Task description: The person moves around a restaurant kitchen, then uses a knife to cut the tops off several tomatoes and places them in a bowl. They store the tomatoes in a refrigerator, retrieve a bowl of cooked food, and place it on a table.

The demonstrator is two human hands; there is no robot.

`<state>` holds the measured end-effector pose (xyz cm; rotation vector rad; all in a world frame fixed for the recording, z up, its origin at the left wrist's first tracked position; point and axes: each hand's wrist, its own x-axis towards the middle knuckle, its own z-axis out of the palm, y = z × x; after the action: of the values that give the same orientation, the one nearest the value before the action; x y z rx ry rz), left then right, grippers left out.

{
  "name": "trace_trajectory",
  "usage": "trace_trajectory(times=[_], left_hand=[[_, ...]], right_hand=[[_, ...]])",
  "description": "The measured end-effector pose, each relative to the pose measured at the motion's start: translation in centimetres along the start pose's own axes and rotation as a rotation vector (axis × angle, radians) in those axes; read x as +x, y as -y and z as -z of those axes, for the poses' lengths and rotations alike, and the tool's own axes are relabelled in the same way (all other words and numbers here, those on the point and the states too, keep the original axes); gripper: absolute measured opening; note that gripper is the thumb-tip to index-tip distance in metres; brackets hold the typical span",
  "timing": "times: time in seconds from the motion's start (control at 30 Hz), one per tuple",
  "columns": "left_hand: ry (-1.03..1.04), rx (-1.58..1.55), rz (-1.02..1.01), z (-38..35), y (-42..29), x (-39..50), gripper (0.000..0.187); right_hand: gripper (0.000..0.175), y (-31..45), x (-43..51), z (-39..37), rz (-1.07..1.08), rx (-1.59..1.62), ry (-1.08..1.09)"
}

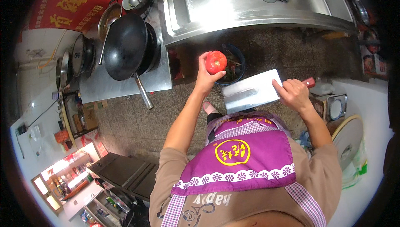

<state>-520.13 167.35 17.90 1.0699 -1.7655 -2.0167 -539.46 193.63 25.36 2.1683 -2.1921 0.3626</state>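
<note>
My left hand is closed around a red tomato, its stem scar facing up towards the camera. My right hand grips a cleaver by its reddish handle, the index finger lying against the broad metal blade. The blade points left and lies to the lower right of the tomato, apart from it. Beneath both hands, near the floor, a round blue-rimmed bin with scraps in it is partly hidden by the tomato and the blade.
Ahead stands a stainless steel sink, a dark clump beside its drain. To the left, a black wok and other pans sit on a metal counter. Low at the right are a round board and a metal-framed item.
</note>
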Motion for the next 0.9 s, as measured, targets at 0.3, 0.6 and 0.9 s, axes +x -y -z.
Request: trace_trajectory(times=[0.3, 0.6, 0.9], left_hand=[[-0.178, 0.341, -0.298, -0.1, -6.2, -4.7, 0.089], [0.049, -1.011, -0.031, 2.2, -11.4, -10.8, 0.077], [0.077, -1.440, -0.182, 6.5, -12.6, -18.1, 0.076]], right_hand=[[0.052, -1.4, -1.4, 0.2, -0.169, 0.259, -0.272], [0.028, -0.2, 3.1, -2.6, -0.515, 0.674, -0.436], [0.020, 3.5, 5.6, -2.3, -0.581, 0.785, -0.397]])
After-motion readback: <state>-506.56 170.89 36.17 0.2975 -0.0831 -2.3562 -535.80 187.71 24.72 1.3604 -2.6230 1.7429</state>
